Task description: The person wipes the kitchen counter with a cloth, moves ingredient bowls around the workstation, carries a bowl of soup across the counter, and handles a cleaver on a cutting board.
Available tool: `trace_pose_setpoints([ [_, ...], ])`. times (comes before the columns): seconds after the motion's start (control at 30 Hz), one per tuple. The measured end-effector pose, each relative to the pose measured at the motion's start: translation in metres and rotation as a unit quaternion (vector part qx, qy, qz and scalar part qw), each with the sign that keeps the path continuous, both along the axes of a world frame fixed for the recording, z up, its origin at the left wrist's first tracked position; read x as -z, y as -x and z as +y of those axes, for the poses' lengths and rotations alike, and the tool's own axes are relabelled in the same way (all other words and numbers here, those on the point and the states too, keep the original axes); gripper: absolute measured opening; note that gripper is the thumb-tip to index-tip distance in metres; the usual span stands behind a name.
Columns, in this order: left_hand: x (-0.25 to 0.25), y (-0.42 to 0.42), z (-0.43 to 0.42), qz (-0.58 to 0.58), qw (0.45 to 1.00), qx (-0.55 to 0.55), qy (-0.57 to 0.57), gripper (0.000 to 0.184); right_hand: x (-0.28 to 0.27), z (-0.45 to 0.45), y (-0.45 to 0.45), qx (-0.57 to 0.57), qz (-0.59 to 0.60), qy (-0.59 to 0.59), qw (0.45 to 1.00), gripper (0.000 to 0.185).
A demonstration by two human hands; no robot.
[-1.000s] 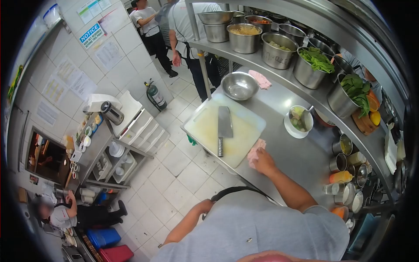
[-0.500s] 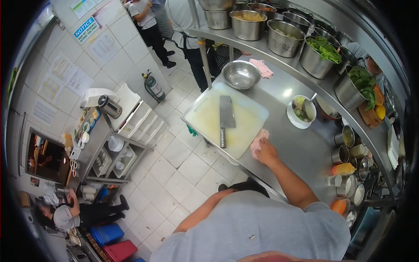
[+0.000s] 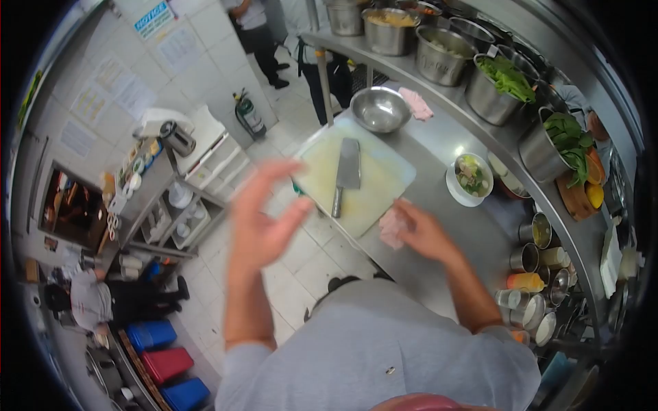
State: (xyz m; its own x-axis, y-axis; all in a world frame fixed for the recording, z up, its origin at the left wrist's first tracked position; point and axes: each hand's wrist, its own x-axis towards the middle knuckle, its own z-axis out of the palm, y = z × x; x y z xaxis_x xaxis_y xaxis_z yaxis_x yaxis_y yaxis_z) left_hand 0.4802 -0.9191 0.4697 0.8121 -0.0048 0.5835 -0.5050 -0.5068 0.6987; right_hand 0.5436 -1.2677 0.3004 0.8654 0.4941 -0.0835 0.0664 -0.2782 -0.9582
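Observation:
My left hand (image 3: 264,216) is raised over the floor, left of the cutting board, thumb and fingers spread with nothing in them; it is slightly blurred. My right hand (image 3: 426,234) grips a pink cloth (image 3: 392,229) at the board's near right corner. On the white cutting board (image 3: 387,168), stained yellowish, lies a cleaver (image 3: 349,164), its handle toward me. A steel mixing bowl (image 3: 380,113) stands at the board's far edge, with a second pink cloth (image 3: 416,104) beside it. Farther right, a white bowl (image 3: 470,179) holds soup with greens.
Steel pots (image 3: 445,58) of ingredients line the raised shelf (image 3: 500,133) at right. Below it stand several small containers and a yellow sauce bottle (image 3: 526,281). A fire extinguisher (image 3: 249,116) is by the wall. Other people stand at the back and at far left.
My left hand has come up into view with its fingers spread. My right hand stays at the pink cloth. The utensil over the soup bowl no longer shows there.

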Motion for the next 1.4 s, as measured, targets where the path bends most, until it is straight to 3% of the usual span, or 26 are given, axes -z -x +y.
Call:
trace_pose_setpoints([
  [0.03,-0.051,0.014,0.004,-0.122,0.989,-0.034,-0.070,0.047,-0.077,0.000,-0.003,-0.060,-0.127,0.029,0.990,0.062],
  [0.07,-0.094,0.039,-0.020,-0.182,0.980,-0.082,-0.012,0.043,-0.137,-0.001,0.001,-0.081,-0.257,-0.042,0.962,0.058],
  [0.1,-0.128,0.048,0.008,-0.296,0.948,0.042,-0.110,0.039,-0.190,-0.002,0.008,-0.083,-0.337,-0.136,0.928,0.059],
  [0.13,-0.156,0.086,0.029,-0.264,0.953,-0.100,-0.111,0.035,-0.228,0.001,0.035,0.042,-0.457,-0.157,0.874,0.060],
  [0.17,-0.171,0.121,0.038,-0.215,0.941,-0.236,-0.113,0.034,-0.282,-0.036,0.055,0.002,-0.586,-0.022,0.810,0.042],
  [0.2,-0.192,0.118,0.028,-0.356,0.922,0.029,-0.150,0.034,-0.314,-0.024,0.059,-0.090,-0.636,-0.185,0.744,0.059],
  [0.23,-0.202,0.121,0.017,-0.393,0.892,0.135,-0.178,0.035,-0.330,-0.009,0.058,-0.174,-0.665,-0.341,0.641,0.078],
  [0.27,-0.208,0.127,0.011,-0.402,0.877,0.173,-0.197,0.036,-0.345,-0.004,0.071,-0.200,-0.711,-0.338,0.583,0.076],
  [0.37,-0.217,0.134,0.005,-0.405,0.862,0.221,-0.209,0.039,-0.363,-0.005,0.110,-0.171,-0.767,-0.245,0.568,0.072],
  [0.63,-0.212,0.119,0.007,-0.418,0.844,0.257,-0.216,0.045,-0.361,-0.007,0.129,-0.160,-0.806,-0.196,0.536,0.062],
  [0.73,-0.215,0.098,0.013,-0.401,0.844,0.293,-0.203,0.048,-0.364,-0.003,0.131,-0.129,-0.795,-0.174,0.567,0.058],
  [1.1,-0.250,0.092,0.007,-0.416,0.818,0.314,-0.242,0.058,-0.379,-0.003,0.133,-0.118,-0.810,-0.188,0.543,0.045],
  [1.4,-0.247,0.121,0.009,-0.457,0.792,0.313,-0.257,0.066,-0.373,-0.003,0.140,-0.154,-0.828,-0.180,0.508,0.036],
])
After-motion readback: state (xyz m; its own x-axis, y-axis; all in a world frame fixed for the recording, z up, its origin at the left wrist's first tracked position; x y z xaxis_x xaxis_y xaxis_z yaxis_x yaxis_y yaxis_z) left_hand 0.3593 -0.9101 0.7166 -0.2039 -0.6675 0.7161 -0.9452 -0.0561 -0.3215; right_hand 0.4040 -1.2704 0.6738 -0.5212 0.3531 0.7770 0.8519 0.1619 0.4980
